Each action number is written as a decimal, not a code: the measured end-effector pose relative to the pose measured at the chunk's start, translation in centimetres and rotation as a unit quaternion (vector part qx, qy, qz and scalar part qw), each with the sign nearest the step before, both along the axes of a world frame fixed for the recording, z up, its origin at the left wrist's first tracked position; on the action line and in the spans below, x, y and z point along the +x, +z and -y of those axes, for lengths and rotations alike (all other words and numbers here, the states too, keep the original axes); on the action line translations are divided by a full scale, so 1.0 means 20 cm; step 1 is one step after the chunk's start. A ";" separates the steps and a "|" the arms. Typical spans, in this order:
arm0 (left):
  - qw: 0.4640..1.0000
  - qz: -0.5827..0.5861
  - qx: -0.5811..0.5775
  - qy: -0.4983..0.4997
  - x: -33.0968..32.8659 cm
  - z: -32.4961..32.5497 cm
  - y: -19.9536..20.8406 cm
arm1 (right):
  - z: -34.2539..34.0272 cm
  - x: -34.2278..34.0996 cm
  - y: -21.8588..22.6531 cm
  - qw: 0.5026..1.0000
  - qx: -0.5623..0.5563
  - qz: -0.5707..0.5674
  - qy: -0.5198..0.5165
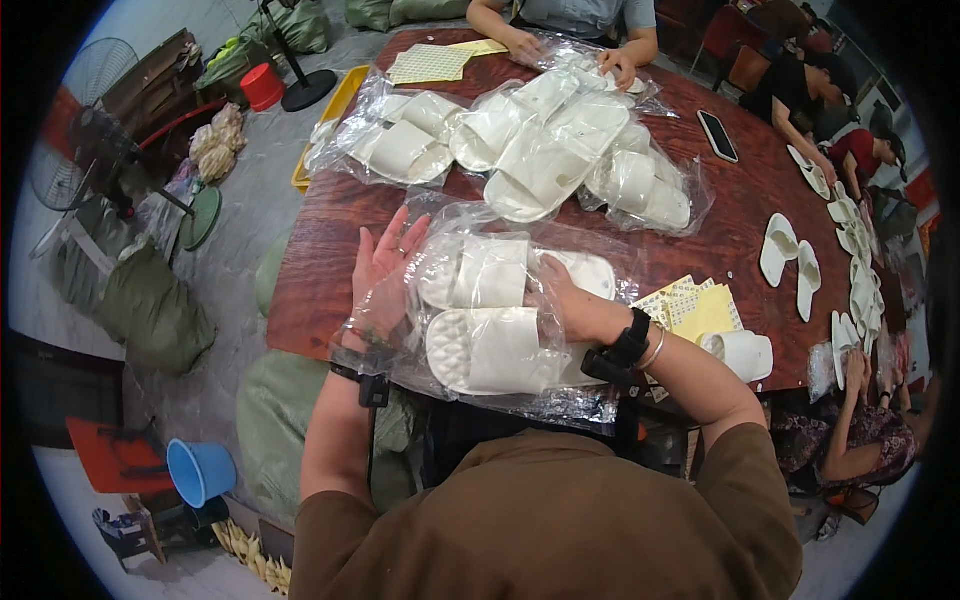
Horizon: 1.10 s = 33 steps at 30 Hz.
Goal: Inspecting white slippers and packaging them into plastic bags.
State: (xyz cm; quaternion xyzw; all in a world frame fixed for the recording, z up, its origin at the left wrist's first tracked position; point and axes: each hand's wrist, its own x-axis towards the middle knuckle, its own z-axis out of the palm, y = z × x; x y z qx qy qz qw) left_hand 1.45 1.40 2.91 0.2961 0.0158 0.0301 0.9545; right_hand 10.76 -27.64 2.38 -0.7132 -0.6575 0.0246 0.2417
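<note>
A pair of white slippers point(487, 343) lies side by side in a clear plastic bag point(585, 400) at the near edge of the table, quilted insole showing on the nearer one. My right hand point(575, 300) grips the pair from its right side, with its fingertips partly hidden between the two slippers. To the left of them my left hand point(383, 275) is open, palm up and fingers spread, with the clear film lying against its palm and wrist. Beyond my hands, several bagged pairs of white slippers point(545, 150) are heaped on the table.
Yellow sticker sheets point(700, 312) and a white slipper point(738, 355) lie to the right. Another sticker sheet point(430, 64) is at the far left. A phone point(717, 136) and loose slippers point(779, 250) lie farther right. Across the red-brown table point(320, 250), another person's hands point(620, 68) handle bags.
</note>
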 end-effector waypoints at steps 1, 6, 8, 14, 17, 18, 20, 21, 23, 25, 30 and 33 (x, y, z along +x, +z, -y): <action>1.000 -0.002 0.001 0.004 -0.01 -0.01 0.00 | 0.00 0.00 -0.03 0.999 -0.023 0.046 -0.017; 1.000 0.013 0.023 0.010 -0.08 -0.13 0.04 | -0.06 -0.03 0.06 0.989 -0.148 0.019 -0.024; 0.989 0.028 0.140 0.028 -0.10 -0.21 0.22 | -0.03 -0.03 -0.03 0.988 -0.126 0.069 -0.050; 0.538 0.116 0.815 0.181 -0.32 0.10 1.02 | -0.01 -0.01 -0.07 0.991 -0.106 0.026 -0.078; 0.440 0.117 0.871 0.182 -0.32 0.25 1.01 | -0.06 -0.03 0.05 0.968 -0.234 0.044 -0.076; 0.409 0.147 0.886 0.163 -0.30 0.27 1.00 | -0.06 -0.04 0.08 0.969 -0.231 0.045 -0.076; 0.422 0.113 0.889 0.137 -0.22 0.29 0.93 | -0.02 -0.06 0.11 0.980 -0.179 0.007 -0.085; 0.429 0.072 0.893 0.114 -0.20 0.28 0.90 | -0.02 -0.07 0.17 0.981 -0.175 0.009 -0.078; 0.469 0.050 0.877 0.098 -0.11 0.18 0.75 | 0.00 -0.09 0.26 0.970 -0.228 -0.007 -0.081; 0.487 0.022 0.869 0.082 -0.07 0.08 0.63 | 0.06 -0.13 0.26 0.980 -0.180 0.033 -0.081; 0.815 -0.207 0.539 -0.051 -0.02 -0.09 0.28 | 0.18 -0.16 0.19 0.984 -0.149 0.004 -0.097; 0.802 -0.242 0.542 -0.068 0.03 -0.06 0.21 | 0.23 -0.15 0.20 0.976 -0.196 0.001 -0.098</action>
